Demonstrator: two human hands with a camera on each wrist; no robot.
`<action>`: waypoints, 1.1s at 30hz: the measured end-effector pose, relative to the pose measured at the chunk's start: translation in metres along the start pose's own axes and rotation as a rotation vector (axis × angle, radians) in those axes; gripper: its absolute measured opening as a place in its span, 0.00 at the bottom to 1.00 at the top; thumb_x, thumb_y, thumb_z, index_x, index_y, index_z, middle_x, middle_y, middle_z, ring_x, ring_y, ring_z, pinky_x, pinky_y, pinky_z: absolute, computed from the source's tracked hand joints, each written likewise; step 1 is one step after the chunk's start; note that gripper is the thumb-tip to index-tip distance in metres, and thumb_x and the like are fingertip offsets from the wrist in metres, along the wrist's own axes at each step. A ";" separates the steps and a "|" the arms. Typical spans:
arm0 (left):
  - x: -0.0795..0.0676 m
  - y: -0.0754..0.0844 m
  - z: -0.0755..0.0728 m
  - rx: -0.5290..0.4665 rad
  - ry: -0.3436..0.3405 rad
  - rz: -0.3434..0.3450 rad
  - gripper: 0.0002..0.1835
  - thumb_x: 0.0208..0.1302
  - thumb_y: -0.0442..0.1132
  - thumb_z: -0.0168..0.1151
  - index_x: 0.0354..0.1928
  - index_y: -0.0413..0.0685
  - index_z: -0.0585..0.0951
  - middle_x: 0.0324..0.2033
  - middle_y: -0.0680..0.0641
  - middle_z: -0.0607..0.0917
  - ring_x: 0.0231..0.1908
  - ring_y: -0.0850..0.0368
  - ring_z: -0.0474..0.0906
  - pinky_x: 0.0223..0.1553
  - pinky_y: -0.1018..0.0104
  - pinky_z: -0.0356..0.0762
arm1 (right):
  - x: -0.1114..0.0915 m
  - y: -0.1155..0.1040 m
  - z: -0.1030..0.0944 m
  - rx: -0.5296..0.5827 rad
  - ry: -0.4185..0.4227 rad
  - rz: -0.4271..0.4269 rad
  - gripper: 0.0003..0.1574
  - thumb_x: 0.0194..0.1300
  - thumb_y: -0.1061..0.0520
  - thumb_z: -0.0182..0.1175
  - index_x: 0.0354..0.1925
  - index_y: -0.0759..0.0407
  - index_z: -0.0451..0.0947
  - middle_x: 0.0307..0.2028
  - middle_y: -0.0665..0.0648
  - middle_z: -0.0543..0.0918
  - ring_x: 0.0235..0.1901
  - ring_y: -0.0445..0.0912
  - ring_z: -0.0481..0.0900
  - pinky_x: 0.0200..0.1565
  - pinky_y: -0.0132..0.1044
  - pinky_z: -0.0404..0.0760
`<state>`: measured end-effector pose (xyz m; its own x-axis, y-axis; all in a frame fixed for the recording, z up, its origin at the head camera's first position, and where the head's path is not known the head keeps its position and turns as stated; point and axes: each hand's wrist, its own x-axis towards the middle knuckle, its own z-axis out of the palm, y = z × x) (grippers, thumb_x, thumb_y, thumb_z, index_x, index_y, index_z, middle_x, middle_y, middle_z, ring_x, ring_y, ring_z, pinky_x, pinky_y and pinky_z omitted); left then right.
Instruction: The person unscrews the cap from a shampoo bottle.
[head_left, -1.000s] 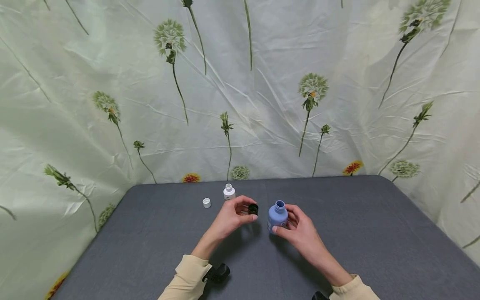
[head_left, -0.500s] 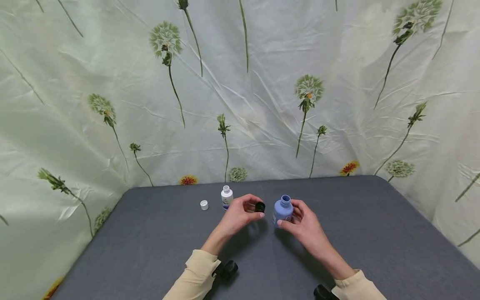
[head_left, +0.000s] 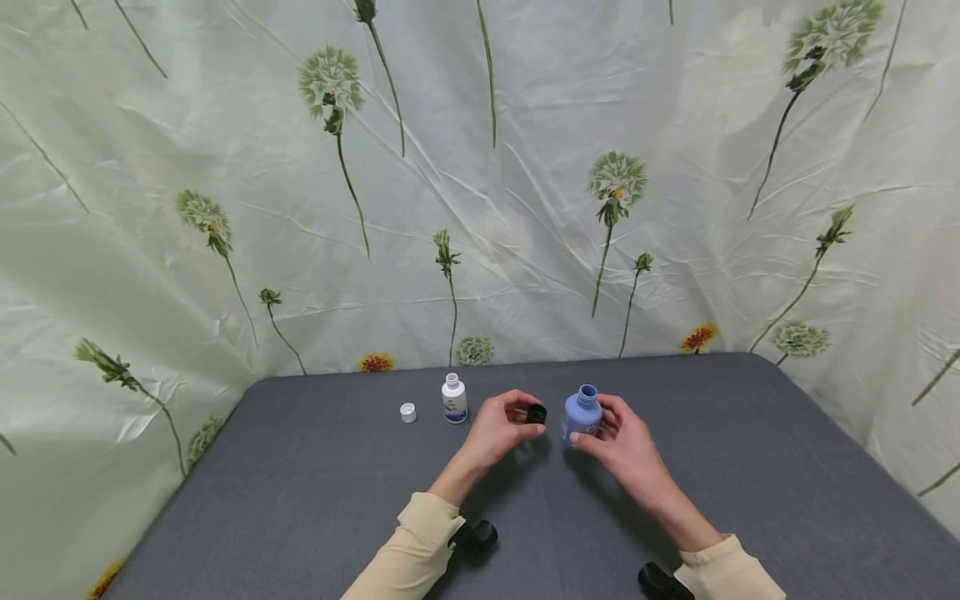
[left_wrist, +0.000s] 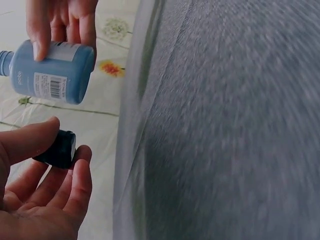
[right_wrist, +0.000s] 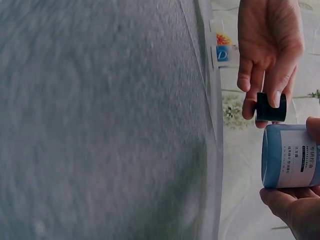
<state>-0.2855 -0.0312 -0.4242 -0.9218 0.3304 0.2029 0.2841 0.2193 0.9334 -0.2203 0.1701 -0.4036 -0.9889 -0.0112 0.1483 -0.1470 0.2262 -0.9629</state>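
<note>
Between thumb and fingers my left hand (head_left: pixel 500 429) pinches a black bottle cap (head_left: pixel 536 414), its hollow side facing up, held above the table. My right hand (head_left: pixel 624 437) grips a blue bottle (head_left: pixel 582 415) around its body. The bottle is upright, its neck uncapped, and seems lifted off the cloth. Cap and bottle are a short gap apart in the head view. A barcode label shows on the blue bottle (left_wrist: pixel 52 75) in the left wrist view; the right wrist view shows a printed white label on the bottle (right_wrist: pixel 295 157).
A small white bottle (head_left: pixel 454 400) without a cap stands left of my left hand. Beside it lies a white cap (head_left: pixel 408 412), hollow side up. The grey cloth-covered table (head_left: pixel 315 500) ends at a flower-printed curtain (head_left: pixel 525 208).
Both hands have moved to the right in the head view, carrying the cap and the blue bottle along. The white bottle, partly hidden before, is now in full view.
</note>
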 end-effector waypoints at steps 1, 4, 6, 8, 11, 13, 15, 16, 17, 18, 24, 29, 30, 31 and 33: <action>0.001 0.000 0.002 -0.001 0.006 -0.014 0.17 0.52 0.28 0.73 0.46 0.40 0.84 0.39 0.45 0.85 0.38 0.55 0.82 0.39 0.64 0.79 | 0.001 0.001 -0.002 -0.003 0.002 0.005 0.40 0.61 0.65 0.68 0.66 0.69 0.60 0.62 0.71 0.72 0.63 0.59 0.71 0.59 0.47 0.71; 0.005 -0.001 0.009 0.001 0.021 -0.047 0.16 0.53 0.28 0.73 0.45 0.42 0.84 0.39 0.46 0.85 0.38 0.56 0.81 0.38 0.64 0.79 | 0.004 0.003 -0.008 -0.017 0.008 0.011 0.40 0.62 0.65 0.67 0.66 0.69 0.60 0.62 0.71 0.72 0.63 0.59 0.71 0.58 0.47 0.72; 0.008 -0.001 0.013 0.003 0.028 -0.057 0.16 0.52 0.28 0.74 0.45 0.42 0.85 0.38 0.47 0.85 0.38 0.56 0.81 0.38 0.64 0.79 | 0.006 0.004 -0.012 -0.023 0.010 0.013 0.40 0.62 0.64 0.67 0.66 0.70 0.59 0.62 0.72 0.71 0.63 0.60 0.70 0.58 0.47 0.73; 0.010 -0.002 0.017 0.009 0.031 -0.064 0.16 0.52 0.28 0.74 0.44 0.42 0.85 0.37 0.47 0.85 0.37 0.56 0.81 0.37 0.64 0.79 | 0.008 0.006 -0.016 -0.025 0.017 0.016 0.40 0.62 0.65 0.67 0.66 0.71 0.59 0.62 0.73 0.71 0.63 0.61 0.70 0.57 0.46 0.74; 0.014 -0.003 0.024 0.009 0.035 -0.075 0.16 0.51 0.27 0.74 0.44 0.42 0.85 0.37 0.47 0.85 0.35 0.57 0.79 0.36 0.64 0.78 | 0.011 0.008 -0.021 -0.026 0.027 0.026 0.40 0.62 0.65 0.66 0.66 0.71 0.58 0.62 0.73 0.71 0.64 0.61 0.69 0.57 0.45 0.74; 0.016 -0.004 0.028 0.000 0.039 -0.081 0.16 0.51 0.26 0.74 0.44 0.41 0.85 0.36 0.47 0.85 0.34 0.58 0.79 0.34 0.66 0.77 | 0.014 0.011 -0.024 -0.021 0.033 0.030 0.40 0.62 0.66 0.66 0.67 0.72 0.58 0.62 0.73 0.71 0.64 0.61 0.69 0.57 0.45 0.75; 0.019 -0.005 0.032 -0.019 0.042 -0.087 0.17 0.50 0.25 0.73 0.43 0.40 0.84 0.35 0.46 0.85 0.33 0.58 0.79 0.33 0.66 0.77 | 0.016 0.013 -0.027 -0.021 0.037 0.037 0.41 0.62 0.66 0.66 0.67 0.72 0.57 0.63 0.73 0.70 0.64 0.61 0.69 0.57 0.46 0.74; 0.020 -0.005 0.034 -0.028 0.043 -0.092 0.17 0.50 0.24 0.73 0.43 0.40 0.84 0.35 0.46 0.85 0.33 0.58 0.79 0.32 0.66 0.77 | 0.017 0.014 -0.028 -0.024 0.040 0.038 0.41 0.62 0.66 0.66 0.67 0.72 0.57 0.63 0.73 0.70 0.64 0.61 0.69 0.57 0.47 0.74; 0.021 -0.005 0.036 -0.034 0.042 -0.096 0.16 0.50 0.24 0.73 0.43 0.40 0.84 0.35 0.46 0.86 0.33 0.58 0.79 0.32 0.66 0.78 | 0.018 0.015 -0.030 -0.028 0.045 0.039 0.41 0.62 0.66 0.66 0.67 0.72 0.57 0.63 0.73 0.70 0.64 0.61 0.69 0.58 0.47 0.74; 0.021 -0.005 0.037 -0.041 0.041 -0.098 0.16 0.50 0.24 0.73 0.43 0.39 0.84 0.35 0.46 0.86 0.33 0.58 0.80 0.31 0.66 0.78 | 0.019 0.016 -0.032 -0.030 0.048 0.041 0.41 0.62 0.66 0.66 0.67 0.72 0.57 0.63 0.73 0.70 0.64 0.61 0.69 0.58 0.48 0.73; 0.027 -0.001 0.046 -0.006 0.029 -0.135 0.15 0.52 0.27 0.73 0.43 0.43 0.85 0.34 0.49 0.86 0.33 0.60 0.80 0.32 0.66 0.77 | 0.023 0.020 -0.041 -0.045 0.058 0.048 0.41 0.63 0.66 0.65 0.67 0.72 0.56 0.64 0.75 0.68 0.65 0.63 0.67 0.59 0.52 0.71; 0.034 0.000 0.054 0.057 0.040 -0.150 0.15 0.51 0.29 0.75 0.42 0.46 0.86 0.31 0.53 0.86 0.29 0.62 0.78 0.32 0.67 0.75 | 0.028 0.024 -0.048 -0.060 0.057 0.043 0.41 0.63 0.66 0.65 0.67 0.74 0.56 0.64 0.75 0.69 0.64 0.63 0.68 0.59 0.52 0.71; 0.036 0.000 0.055 0.065 0.041 -0.146 0.15 0.50 0.29 0.76 0.42 0.46 0.86 0.31 0.53 0.86 0.29 0.62 0.77 0.32 0.67 0.75 | 0.029 0.025 -0.050 -0.064 0.058 0.043 0.41 0.63 0.66 0.65 0.67 0.74 0.56 0.63 0.75 0.69 0.64 0.63 0.68 0.59 0.52 0.71; 0.038 0.000 0.057 0.072 0.041 -0.142 0.15 0.50 0.29 0.76 0.41 0.46 0.86 0.31 0.53 0.86 0.28 0.62 0.78 0.32 0.67 0.76 | 0.030 0.026 -0.051 -0.069 0.060 0.044 0.41 0.63 0.66 0.65 0.67 0.74 0.56 0.63 0.75 0.69 0.64 0.63 0.68 0.59 0.52 0.71; 0.042 0.000 0.059 0.079 0.042 -0.137 0.15 0.49 0.29 0.76 0.41 0.46 0.86 0.31 0.53 0.86 0.28 0.62 0.77 0.31 0.67 0.76 | 0.032 0.028 -0.054 -0.075 0.067 0.044 0.40 0.63 0.66 0.65 0.66 0.75 0.56 0.63 0.76 0.69 0.64 0.63 0.68 0.59 0.52 0.71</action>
<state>-0.3082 0.0370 -0.4335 -0.9630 0.2542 0.0891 0.1734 0.3317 0.9273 -0.2547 0.2285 -0.4141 -0.9902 0.0654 0.1234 -0.0987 0.2972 -0.9497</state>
